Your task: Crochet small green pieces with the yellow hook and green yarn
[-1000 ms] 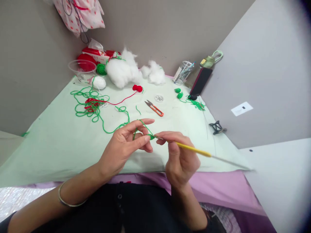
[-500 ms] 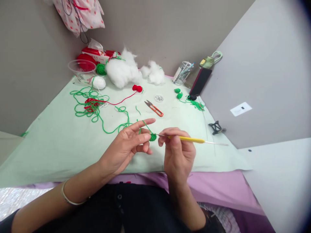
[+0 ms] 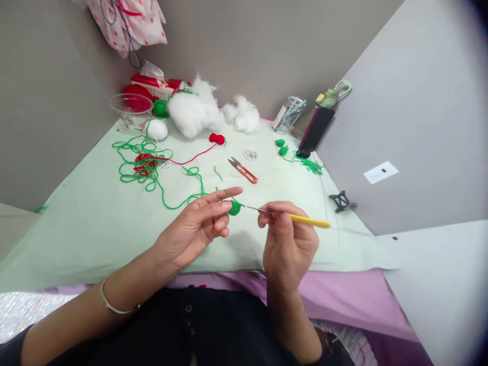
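Observation:
Between the thumb and fingers of my left hand [image 3: 204, 216] is pinched a small green crochet piece [image 3: 235, 208]. Green yarn runs over the stretched index finger of that hand and trails to a loose tangle [image 3: 147, 160] on the table. My right hand [image 3: 292, 239] grips a crochet hook [image 3: 308, 220] with a yellow handle, held like a pen. The hook's thin metal tip points left and meets a loop at the right edge of the green piece. Part of the piece is hidden behind my left thumb.
Orange thread snips [image 3: 244, 170] lie beyond my hands, near a small clear round case [image 3: 250, 154]. White stuffing [image 3: 196, 109], a plastic tub [image 3: 131, 119] and a white yarn ball [image 3: 157, 130] stand at the back. A phone [image 3: 317, 129] leans on a bottle [image 3: 331, 95] at right.
My right hand with the hook has moved right, away from my left hand. The green piece has shifted slightly left and up, and more of it shows.

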### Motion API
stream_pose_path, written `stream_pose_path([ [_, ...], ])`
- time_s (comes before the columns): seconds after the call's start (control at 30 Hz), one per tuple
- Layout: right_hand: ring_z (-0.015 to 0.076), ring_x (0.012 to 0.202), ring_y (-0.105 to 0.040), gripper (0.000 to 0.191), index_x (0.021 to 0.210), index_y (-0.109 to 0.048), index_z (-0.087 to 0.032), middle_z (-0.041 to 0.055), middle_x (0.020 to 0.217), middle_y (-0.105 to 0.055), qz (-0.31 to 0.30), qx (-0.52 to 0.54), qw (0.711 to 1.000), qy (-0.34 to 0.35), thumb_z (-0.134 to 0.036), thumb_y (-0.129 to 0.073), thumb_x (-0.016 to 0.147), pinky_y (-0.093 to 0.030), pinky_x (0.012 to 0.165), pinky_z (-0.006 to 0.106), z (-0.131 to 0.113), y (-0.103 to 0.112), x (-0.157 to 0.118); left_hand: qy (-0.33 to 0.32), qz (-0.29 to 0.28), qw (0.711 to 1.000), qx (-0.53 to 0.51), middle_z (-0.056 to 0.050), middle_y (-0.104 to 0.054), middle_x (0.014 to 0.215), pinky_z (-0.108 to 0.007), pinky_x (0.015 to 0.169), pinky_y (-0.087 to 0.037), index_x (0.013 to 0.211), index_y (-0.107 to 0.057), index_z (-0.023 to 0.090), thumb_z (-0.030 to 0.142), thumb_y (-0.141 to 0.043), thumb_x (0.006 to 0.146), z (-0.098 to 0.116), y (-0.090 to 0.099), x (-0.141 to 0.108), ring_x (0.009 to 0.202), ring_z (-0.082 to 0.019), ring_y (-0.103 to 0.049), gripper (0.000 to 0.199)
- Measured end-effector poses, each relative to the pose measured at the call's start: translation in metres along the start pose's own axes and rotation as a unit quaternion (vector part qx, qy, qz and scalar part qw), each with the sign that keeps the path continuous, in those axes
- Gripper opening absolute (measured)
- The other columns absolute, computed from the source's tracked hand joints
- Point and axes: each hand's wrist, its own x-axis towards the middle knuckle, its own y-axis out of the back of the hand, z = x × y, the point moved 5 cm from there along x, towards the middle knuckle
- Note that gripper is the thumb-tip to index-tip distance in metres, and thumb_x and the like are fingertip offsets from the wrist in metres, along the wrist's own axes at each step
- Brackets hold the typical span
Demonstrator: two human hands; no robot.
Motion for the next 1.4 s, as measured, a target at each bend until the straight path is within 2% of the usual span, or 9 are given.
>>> stream_pose_path([
  [0.33,0.0110,0.073,-0.068,0.017,0.099,-0.079,-0.027,0.0005,0.092,-0.078,-0.034,0.122,0.983,-0.132,-0.030,-0.062,0.104,-0.056,0.070,0.027,0.011,-0.007,0.000,-0.069,-0.018,0.992,0.107,0.005,-0.064,0.092,-0.024,0.075,-0.066,0.121,-0.080,0.026,0.017,-0.084,0.086,0.001,-0.003,-0.006,0.067,-0.007,-0.072,0.036],
  [0.5,0.0116,0.072,-0.069,0.021,0.097,-0.075,-0.024,0.0010,0.091,-0.079,-0.042,0.123,0.984,-0.124,-0.033,-0.058,0.106,-0.058,0.070,0.028,0.007,-0.004,0.003,-0.072,-0.020,0.990,0.121,0.004,-0.062,0.092,-0.026,0.074,-0.066,0.121,-0.080,0.024,0.018,-0.082,0.087,0.005,-0.003,-0.008,0.067,-0.008,-0.071,0.035],
  [0.77,0.0159,0.078,-0.073,0.024,0.111,-0.072,-0.026,0.0030,0.096,-0.078,-0.068,-0.088,0.992,0.065,-0.018,-0.050,0.106,-0.061,0.070,0.033,-0.018,-0.003,-0.003,-0.136,0.005,0.969,0.208,0.004,-0.063,0.089,-0.024,0.080,-0.062,0.122,-0.080,0.029,0.023,-0.083,0.088,0.011,-0.001,-0.011,0.074,-0.010,-0.071,0.035],
  [0.9,0.0196,0.093,-0.075,0.030,0.124,-0.070,-0.027,0.0054,0.100,-0.077,-0.095,-0.193,0.954,0.207,-0.013,-0.054,0.102,-0.063,0.075,0.035,-0.022,-0.012,-0.015,-0.161,0.023,0.967,0.198,0.004,-0.064,0.086,-0.021,0.077,-0.059,0.120,-0.080,0.026,0.016,-0.087,0.082,0.009,-0.003,-0.012,0.076,-0.009,-0.066,0.040],
  [1.0,0.0198,0.094,-0.073,0.033,0.124,-0.073,-0.031,0.0061,0.105,-0.075,-0.056,-0.277,0.920,0.270,-0.013,-0.064,0.098,-0.063,0.074,0.034,-0.019,-0.015,-0.021,-0.102,0.016,0.987,0.124,0.003,-0.066,0.080,-0.018,0.070,-0.057,0.126,-0.077,0.023,0.016,-0.088,0.079,0.002,-0.004,-0.009,0.072,-0.008,-0.063,0.048],
  [1.07,0.0199,0.095,-0.072,0.032,0.121,-0.075,-0.033,0.0061,0.107,-0.074,-0.037,-0.264,0.932,0.247,-0.014,-0.064,0.098,-0.062,0.074,0.035,-0.016,-0.013,-0.019,-0.024,0.007,0.997,0.071,0.004,-0.062,0.072,-0.017,0.063,-0.055,0.126,-0.076,0.018,0.019,-0.087,0.082,-0.003,-0.003,-0.006,0.061,-0.006,-0.057,0.046],
  [1.13,0.0179,0.087,-0.070,0.027,0.116,-0.076,-0.030,0.0050,0.101,-0.074,-0.035,-0.173,0.971,0.159,-0.016,-0.059,0.102,-0.060,0.071,0.034,-0.012,-0.009,-0.011,0.018,0.007,0.999,0.040,0.008,-0.053,0.061,-0.016,0.056,-0.052,0.122,-0.077,0.014,0.020,-0.085,0.084,-0.004,-0.002,-0.003,0.050,-0.003,-0.044,0.039],
  [1.23,0.0136,0.070,-0.064,0.021,0.104,-0.075,-0.025,0.0024,0.088,-0.070,-0.021,-0.019,0.999,0.023,-0.022,-0.054,0.105,-0.056,0.064,0.032,-0.004,-0.004,0.000,-0.005,0.006,0.999,0.044,0.009,-0.051,0.064,-0.015,0.049,-0.049,0.124,-0.077,0.017,0.017,-0.083,0.084,0.002,-0.002,-0.002,0.044,0.000,-0.035,0.040],
  [1.4,0.0142,0.072,-0.064,0.018,0.100,-0.076,-0.024,0.0035,0.090,-0.072,-0.042,0.028,0.998,-0.035,-0.028,-0.059,0.104,-0.054,0.064,0.032,0.001,-0.007,0.002,-0.027,-0.007,0.997,0.078,0.007,-0.060,0.079,-0.017,0.049,-0.054,0.123,-0.077,0.023,0.018,-0.082,0.085,0.006,-0.005,-0.004,0.042,0.001,-0.039,0.038],
])
